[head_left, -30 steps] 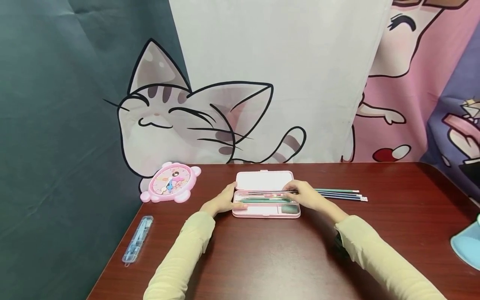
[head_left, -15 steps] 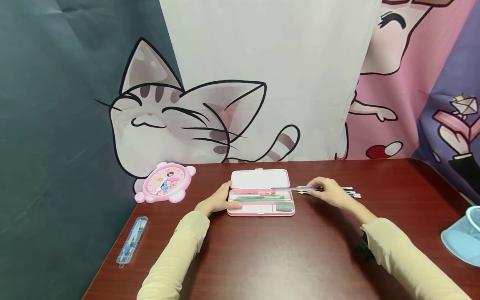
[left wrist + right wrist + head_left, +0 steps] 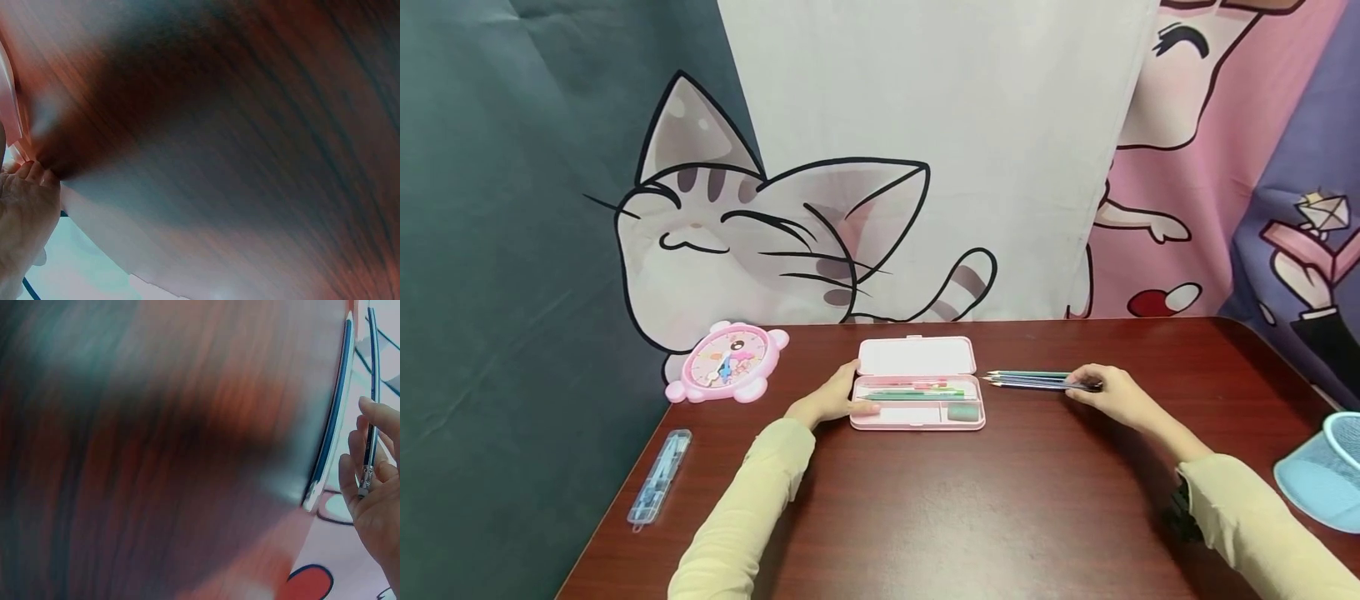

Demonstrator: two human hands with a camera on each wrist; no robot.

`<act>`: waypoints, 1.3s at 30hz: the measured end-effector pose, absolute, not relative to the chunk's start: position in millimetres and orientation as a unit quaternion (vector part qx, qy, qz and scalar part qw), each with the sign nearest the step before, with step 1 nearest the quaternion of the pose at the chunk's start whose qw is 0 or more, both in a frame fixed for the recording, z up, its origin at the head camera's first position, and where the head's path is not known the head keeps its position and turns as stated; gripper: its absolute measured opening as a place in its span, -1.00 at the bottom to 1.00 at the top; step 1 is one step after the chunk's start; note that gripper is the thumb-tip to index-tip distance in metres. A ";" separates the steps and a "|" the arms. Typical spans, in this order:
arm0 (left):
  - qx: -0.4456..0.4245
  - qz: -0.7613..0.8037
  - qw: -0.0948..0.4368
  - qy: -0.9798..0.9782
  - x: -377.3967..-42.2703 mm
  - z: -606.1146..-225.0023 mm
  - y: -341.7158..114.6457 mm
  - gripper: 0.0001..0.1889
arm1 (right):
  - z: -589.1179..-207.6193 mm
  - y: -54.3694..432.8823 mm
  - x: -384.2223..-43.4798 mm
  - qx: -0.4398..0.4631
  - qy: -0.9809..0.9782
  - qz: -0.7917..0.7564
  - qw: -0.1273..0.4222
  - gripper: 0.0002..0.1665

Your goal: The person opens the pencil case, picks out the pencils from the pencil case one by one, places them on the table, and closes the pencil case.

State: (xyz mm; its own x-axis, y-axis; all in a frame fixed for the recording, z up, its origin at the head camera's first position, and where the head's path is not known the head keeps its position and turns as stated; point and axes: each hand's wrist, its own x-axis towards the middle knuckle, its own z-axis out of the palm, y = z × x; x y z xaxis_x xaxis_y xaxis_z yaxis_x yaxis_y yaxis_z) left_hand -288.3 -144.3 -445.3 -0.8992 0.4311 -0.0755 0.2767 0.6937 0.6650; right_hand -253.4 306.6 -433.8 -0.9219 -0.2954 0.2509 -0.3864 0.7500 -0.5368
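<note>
An opened pink pencil case (image 3: 917, 423) lies on the table, its white-lined lid (image 3: 916, 356) laid back. Inside are green pencils (image 3: 917, 396), thin red-and-white items, and a grey-green eraser (image 3: 963, 412). My left hand (image 3: 829, 398) holds the case's left end, thumb over the front compartment and fingers at the side. To the right of the case, my right hand (image 3: 1108, 392) pinches a dark pencil (image 3: 375, 362) near its eraser end, above several pencils (image 3: 1026, 379) lying side by side. In the right wrist view, the held pencil is apart from a blue pencil (image 3: 331, 419) on the table.
A pink animal-shaped clock (image 3: 730, 362) lies at the back left of the table (image 3: 970, 517). In front of it is a clear blue case (image 3: 660, 479) near the left edge. A light-blue mesh holder (image 3: 1318, 479) stands at the right edge. A cartoon curtain hangs behind.
My right hand has moved right from over the pencil case, carrying the dark pencil out to the pencils on the table. My left hand stays on the case. The view has shifted slightly.
</note>
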 end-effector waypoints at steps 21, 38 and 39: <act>0.164 0.308 0.127 0.929 -284.8 -436.9 -140.9 0.03 | -439.2 314.8 -256.1 0.200 -0.939 0.264 0.097 -0.86; 0.170 0.312 0.120 0.927 -284.4 -439.2 -141.2 0.02 | -434.8 241.8 -273.3 0.208 -0.918 0.333 0.056 -0.80; 0.171 0.312 0.119 0.927 -284.5 -439.4 -141.1 0.01 | -434.7 233.6 -274.0 0.215 -0.915 0.336 0.053 -0.80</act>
State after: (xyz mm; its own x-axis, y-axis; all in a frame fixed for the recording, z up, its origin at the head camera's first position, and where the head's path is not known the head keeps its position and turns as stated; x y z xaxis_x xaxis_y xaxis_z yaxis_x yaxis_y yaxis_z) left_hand -284.5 -141.1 -439.4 -0.9131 0.3912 -0.1149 0.2424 0.7474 0.6186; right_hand -274.0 233.6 -434.7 -0.9023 -0.3576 0.2406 -0.4284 0.6818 -0.5931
